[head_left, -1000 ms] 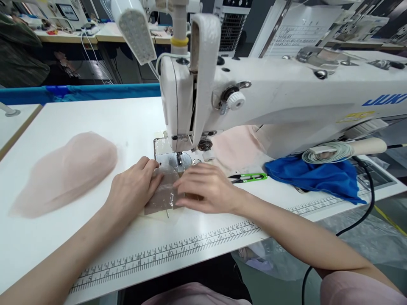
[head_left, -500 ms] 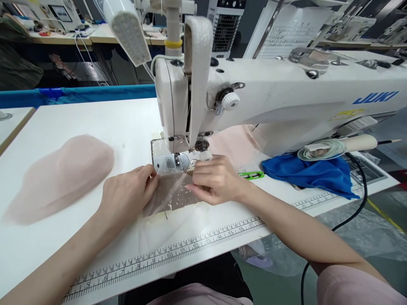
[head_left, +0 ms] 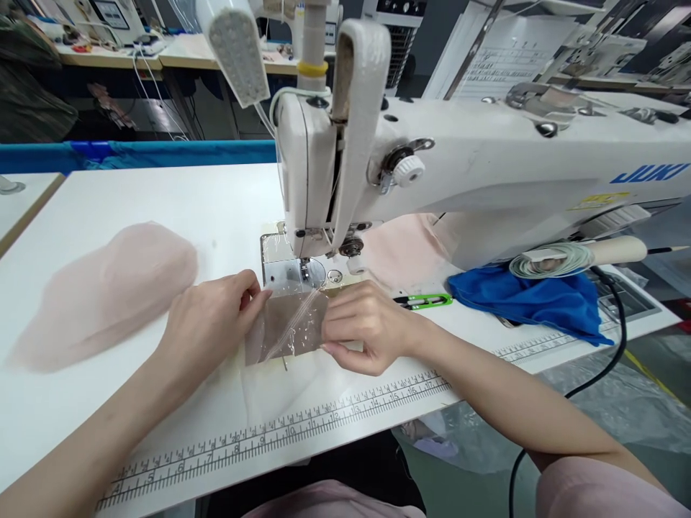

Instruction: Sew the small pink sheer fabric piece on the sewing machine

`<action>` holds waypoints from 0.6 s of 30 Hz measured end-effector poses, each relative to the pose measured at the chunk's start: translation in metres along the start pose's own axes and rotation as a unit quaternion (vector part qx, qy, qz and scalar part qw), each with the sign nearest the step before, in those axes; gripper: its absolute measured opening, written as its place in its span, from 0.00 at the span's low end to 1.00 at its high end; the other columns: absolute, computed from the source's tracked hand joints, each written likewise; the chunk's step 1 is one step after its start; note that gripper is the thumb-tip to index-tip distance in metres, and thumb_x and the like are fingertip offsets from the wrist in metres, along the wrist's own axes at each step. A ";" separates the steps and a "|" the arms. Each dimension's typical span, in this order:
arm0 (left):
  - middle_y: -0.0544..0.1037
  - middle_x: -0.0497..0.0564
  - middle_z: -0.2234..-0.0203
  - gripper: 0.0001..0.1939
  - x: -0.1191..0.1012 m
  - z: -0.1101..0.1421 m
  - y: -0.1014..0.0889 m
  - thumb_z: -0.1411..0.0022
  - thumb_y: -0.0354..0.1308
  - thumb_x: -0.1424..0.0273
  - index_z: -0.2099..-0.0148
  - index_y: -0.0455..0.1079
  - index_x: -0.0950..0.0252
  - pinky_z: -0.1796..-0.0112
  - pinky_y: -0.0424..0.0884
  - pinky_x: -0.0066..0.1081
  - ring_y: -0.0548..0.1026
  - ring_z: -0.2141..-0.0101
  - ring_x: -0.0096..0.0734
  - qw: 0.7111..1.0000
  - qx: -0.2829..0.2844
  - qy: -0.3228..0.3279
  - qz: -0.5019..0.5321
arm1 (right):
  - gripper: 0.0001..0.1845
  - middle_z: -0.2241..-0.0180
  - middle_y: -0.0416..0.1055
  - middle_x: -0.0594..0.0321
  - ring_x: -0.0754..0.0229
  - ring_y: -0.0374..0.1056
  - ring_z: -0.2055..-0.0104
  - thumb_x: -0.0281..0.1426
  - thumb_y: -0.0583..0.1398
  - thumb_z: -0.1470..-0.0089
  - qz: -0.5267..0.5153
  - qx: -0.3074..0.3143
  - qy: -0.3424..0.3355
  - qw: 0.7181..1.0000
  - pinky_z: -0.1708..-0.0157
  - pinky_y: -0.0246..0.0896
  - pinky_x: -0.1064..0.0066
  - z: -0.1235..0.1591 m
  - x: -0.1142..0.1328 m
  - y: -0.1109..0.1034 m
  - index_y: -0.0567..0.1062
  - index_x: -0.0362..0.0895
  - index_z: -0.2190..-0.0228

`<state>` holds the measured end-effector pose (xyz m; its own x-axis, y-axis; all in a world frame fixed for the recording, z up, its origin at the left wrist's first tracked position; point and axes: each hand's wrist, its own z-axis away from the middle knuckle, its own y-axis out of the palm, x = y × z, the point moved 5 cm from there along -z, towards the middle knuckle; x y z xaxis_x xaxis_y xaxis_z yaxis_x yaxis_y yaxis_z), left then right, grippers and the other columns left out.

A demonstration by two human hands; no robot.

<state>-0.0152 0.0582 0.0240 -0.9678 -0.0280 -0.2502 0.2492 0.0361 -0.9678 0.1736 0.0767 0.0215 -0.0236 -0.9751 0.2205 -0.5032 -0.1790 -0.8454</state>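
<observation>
A sheer, see-through fabric (head_left: 294, 327) with a narrow diagonal seam line lies in front of the presser foot (head_left: 305, 270) of a white sewing machine (head_left: 464, 151). At the fabric's left side, my left hand (head_left: 208, 316) is closed, thumb and forefinger pinching its edge. My right hand (head_left: 370, 327) is closed at the right side, fingers curled with the thumb beneath, gripping the fabric there. Through the sheer layer a brown-grey plate shows. Just beyond my right hand lie green-handled thread snips (head_left: 429, 300).
Sheer pink fabric (head_left: 119, 288) lies left; another pink piece (head_left: 402, 248) sits under the machine arm. To the right are a blue cloth (head_left: 534, 298) and a coiled pale tape (head_left: 545, 260). A printed ruler (head_left: 291, 432) follows the table's front edge.
My right hand has slid slightly down towards the front edge, away from the presser foot. My left hand stays at the fabric's left edge. The whole view has shifted slightly.
</observation>
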 end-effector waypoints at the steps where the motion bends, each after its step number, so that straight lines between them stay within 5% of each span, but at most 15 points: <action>1: 0.70 0.46 0.83 0.19 0.002 -0.001 -0.001 0.36 0.47 0.53 0.72 0.62 0.60 0.79 0.55 0.30 0.65 0.81 0.30 1.000 0.005 -0.003 0.026 | 0.19 0.86 0.62 0.70 0.67 0.55 0.82 0.30 0.52 0.44 -0.003 0.006 0.015 1.000 0.81 0.47 0.71 0.000 -0.003 0.000 0.64 0.45 0.85; 9: 0.65 0.43 0.87 0.23 0.016 -0.007 -0.008 0.44 0.58 0.46 0.74 0.68 0.61 0.81 0.55 0.25 0.61 0.84 0.23 0.970 0.083 -0.034 0.227 | 0.21 0.87 0.56 0.71 0.68 0.52 0.83 0.31 0.53 0.44 0.020 0.017 0.066 0.997 0.81 0.47 0.70 0.003 -0.018 -0.007 0.57 0.46 0.87; 13: 0.67 0.42 0.88 0.21 0.008 -0.004 -0.006 0.45 0.62 0.49 0.75 0.69 0.62 0.81 0.57 0.23 0.64 0.84 0.21 0.951 0.110 -0.041 0.286 | 0.18 0.80 0.71 0.67 0.68 0.62 0.81 0.33 0.56 0.40 -0.020 -0.088 0.110 0.990 0.81 0.55 0.73 0.000 -0.014 -0.009 0.69 0.45 0.81; 15: 0.68 0.43 0.88 0.19 -0.002 0.001 -0.002 0.44 0.62 0.52 0.74 0.69 0.62 0.81 0.59 0.23 0.66 0.85 0.22 0.932 0.128 -0.038 0.336 | 0.08 0.63 0.78 0.60 0.71 0.66 0.79 0.34 0.59 0.40 -0.142 -0.127 0.181 0.965 0.79 0.64 0.75 -0.002 -0.012 -0.006 0.75 0.43 0.66; 18: 0.70 0.43 0.87 0.15 -0.017 0.009 0.007 0.42 0.61 0.56 0.71 0.71 0.62 0.81 0.63 0.24 0.68 0.85 0.24 0.901 0.159 -0.022 0.402 | 0.22 0.56 0.77 0.58 0.71 0.70 0.80 0.33 0.62 0.43 -0.349 -0.067 0.322 0.878 0.80 0.69 0.76 -0.003 -0.011 0.012 0.68 0.44 0.47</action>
<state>0.0033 0.0499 0.0211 -0.4684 -0.1611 -0.8687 0.8745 -0.2251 -0.4297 0.1650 0.0853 0.0105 -0.1297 -0.3502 0.9277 -0.6850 -0.6447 -0.3392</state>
